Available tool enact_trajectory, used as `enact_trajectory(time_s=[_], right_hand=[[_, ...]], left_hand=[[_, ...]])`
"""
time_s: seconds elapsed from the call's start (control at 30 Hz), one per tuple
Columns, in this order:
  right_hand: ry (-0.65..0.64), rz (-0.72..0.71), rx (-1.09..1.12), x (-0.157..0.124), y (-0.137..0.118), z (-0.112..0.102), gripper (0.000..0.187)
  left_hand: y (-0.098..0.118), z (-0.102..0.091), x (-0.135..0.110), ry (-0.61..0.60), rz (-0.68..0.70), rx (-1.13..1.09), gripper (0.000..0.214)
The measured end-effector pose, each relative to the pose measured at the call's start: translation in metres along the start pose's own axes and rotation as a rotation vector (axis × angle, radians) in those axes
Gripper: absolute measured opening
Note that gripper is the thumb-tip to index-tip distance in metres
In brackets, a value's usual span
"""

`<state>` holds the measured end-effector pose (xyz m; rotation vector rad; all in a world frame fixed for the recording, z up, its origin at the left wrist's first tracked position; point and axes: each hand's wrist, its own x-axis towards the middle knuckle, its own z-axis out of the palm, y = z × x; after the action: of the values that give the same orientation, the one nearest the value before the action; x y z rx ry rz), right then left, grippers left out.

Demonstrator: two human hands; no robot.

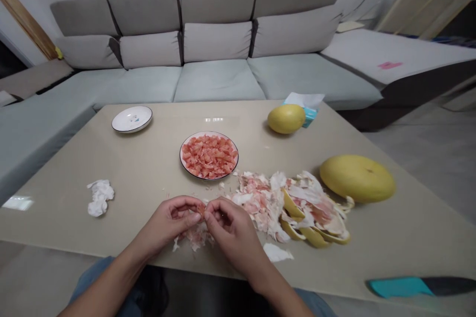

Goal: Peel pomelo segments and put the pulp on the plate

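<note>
Between my fingertips is a small reddish piece of pomelo flesh (201,209). My left hand (177,218) pinches it from the left, and my right hand (229,225) pinches at its right side. Below the hands, scraps of pale membrane (197,237) lie on the table near its front edge. Just beyond them stands a plate (181,162) heaped with red pomelo pieces (210,155). To the right of my right hand spreads a pile of membranes (260,200) and yellow-green pomelo peel (316,236).
Two whole pomelos, one near (357,178) and one farther back (286,119), rest on the right beside a tissue pack (310,115). A knife with a teal handle (401,287) lies front right. Crumpled tissue (100,197) and a white plate (132,119) are left. A sofa (219,79) stands behind.
</note>
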<state>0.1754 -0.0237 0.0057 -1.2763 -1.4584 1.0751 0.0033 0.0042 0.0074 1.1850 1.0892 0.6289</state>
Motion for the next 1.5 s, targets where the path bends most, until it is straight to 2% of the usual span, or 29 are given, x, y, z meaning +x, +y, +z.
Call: enact_trajectory(time_s=[0.17, 0.3, 0.8, 1.03, 1.23, 1.37, 1.43, 1.47, 1.5], right_hand=[[0.07, -0.181, -0.18, -0.003, 0.003, 0.005, 0.015], [0.104, -0.271, -0.242, -0.005, 0.006, 0.009, 0.015], [0.076, -0.295, -0.23, -0.007, 0.007, 0.013, 0.016], [0.078, -0.288, -0.224, -0.007, 0.008, 0.013, 0.016], [0.066, -0.28, -0.214, -0.008, 0.009, 0.014, 0.016], [0.083, -0.282, -0.171, -0.007, 0.008, 0.012, 0.015], [0.109, -0.289, -0.14, -0.006, 0.007, 0.009, 0.006], [0.12, -0.294, -0.128, -0.006, 0.008, 0.008, 0.007], [0.126, -0.3, -0.121, -0.005, 0.008, 0.007, 0.017]], left_hand=[[-0.001, 0.002, -0.001, 0.0, -0.006, -0.068, 0.035], [0.0, 0.004, -0.001, -0.019, -0.02, -0.178, 0.035], [0.002, 0.005, -0.003, -0.049, -0.067, -0.377, 0.033], [0.003, 0.004, 0.0, -0.174, -0.14, -0.559, 0.024], [-0.001, 0.003, 0.001, -0.2, -0.15, -0.67, 0.019], [0.001, 0.003, 0.0, -0.131, -0.096, -0.604, 0.017], [0.003, 0.003, 0.0, -0.075, -0.077, -0.574, 0.018], [0.004, 0.004, 0.0, -0.062, -0.08, -0.57, 0.018], [0.004, 0.004, 0.0, -0.06, -0.09, -0.57, 0.019]])
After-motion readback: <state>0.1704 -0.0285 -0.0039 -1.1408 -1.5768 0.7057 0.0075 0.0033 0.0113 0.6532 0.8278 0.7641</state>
